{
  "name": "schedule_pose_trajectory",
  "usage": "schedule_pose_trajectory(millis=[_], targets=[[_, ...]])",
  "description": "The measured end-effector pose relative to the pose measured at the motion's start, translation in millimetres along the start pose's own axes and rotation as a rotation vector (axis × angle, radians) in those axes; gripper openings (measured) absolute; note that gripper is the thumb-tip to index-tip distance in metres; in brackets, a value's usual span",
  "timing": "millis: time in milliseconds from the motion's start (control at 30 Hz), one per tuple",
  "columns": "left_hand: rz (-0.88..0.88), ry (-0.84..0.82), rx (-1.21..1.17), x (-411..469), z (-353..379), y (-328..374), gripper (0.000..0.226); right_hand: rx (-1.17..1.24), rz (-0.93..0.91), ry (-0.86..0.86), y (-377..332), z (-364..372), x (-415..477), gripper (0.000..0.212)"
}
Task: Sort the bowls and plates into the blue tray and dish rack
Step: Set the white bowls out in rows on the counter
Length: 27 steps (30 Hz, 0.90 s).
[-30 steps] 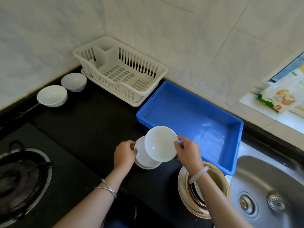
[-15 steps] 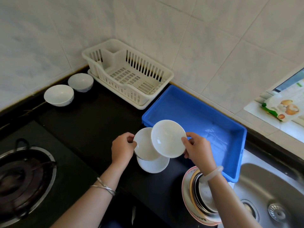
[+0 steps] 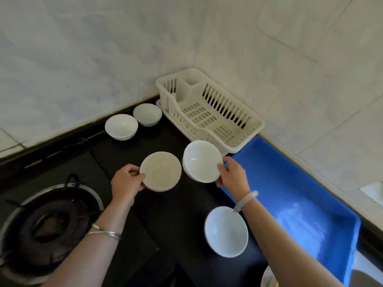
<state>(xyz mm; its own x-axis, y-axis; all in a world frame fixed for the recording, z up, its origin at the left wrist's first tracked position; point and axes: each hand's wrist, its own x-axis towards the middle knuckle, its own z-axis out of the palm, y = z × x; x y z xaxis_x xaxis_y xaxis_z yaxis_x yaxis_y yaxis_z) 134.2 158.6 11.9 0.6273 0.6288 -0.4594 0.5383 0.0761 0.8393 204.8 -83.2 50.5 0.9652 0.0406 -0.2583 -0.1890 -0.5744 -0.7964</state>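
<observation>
— Bowls first: where was the nearest one?
— One white bowl point(image 3: 226, 231) sat upright on the black desk point(image 3: 165, 220), just under the right forearm and just beside the blue tray point(image 3: 290, 195).
— And the hands?
— Both were clamped on bowls, held above the desk. The left hand point(image 3: 126, 184) gripped the rim of a cream bowl point(image 3: 161, 171), thumb on the near edge. The right hand point(image 3: 233, 177) pinched the rim of a white bowl point(image 3: 202, 161), tilted so its inside faced the camera. The two bowls were side by side, rims nearly touching.
— Anything in the tray?
— The visible part held nothing; its lower right end ran out of frame.
— Further back?
— The white dish rack point(image 3: 209, 112) stood in the corner against the tiled wall, touching the tray's far end. Left of it, two more white bowls point(image 3: 121, 126) rested upright on the desk, close together by the wall.
— And on the left side?
— A gas burner point(image 3: 47, 222) sat there, well apart from the bowls.
</observation>
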Motion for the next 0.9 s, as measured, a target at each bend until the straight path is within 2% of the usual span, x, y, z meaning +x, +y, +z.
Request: schedule_pose_trajectory(millis=[133,300,500,667,900], targets=[[-0.06,0.127,-0.106,39,-17,2,0.015,0.012,0.038,-0.031,-19,44,40,0.017],[-0.083,0.198,-0.138,76,-22,1,0.014,0.016,0.12,-0.059,-29,88,81,0.02],[-0.136,0.238,-0.154,102,-20,-5,0.015,0.006,0.218,-0.044,-21,122,110,0.017],[-0.158,0.245,-0.137,112,-14,-10,0.015,0.019,0.23,-0.014,-15,137,124,0.007],[-0.155,0.237,-0.155,116,-7,-13,0.016,0.038,0.25,-0.021,-8,144,132,0.005]])
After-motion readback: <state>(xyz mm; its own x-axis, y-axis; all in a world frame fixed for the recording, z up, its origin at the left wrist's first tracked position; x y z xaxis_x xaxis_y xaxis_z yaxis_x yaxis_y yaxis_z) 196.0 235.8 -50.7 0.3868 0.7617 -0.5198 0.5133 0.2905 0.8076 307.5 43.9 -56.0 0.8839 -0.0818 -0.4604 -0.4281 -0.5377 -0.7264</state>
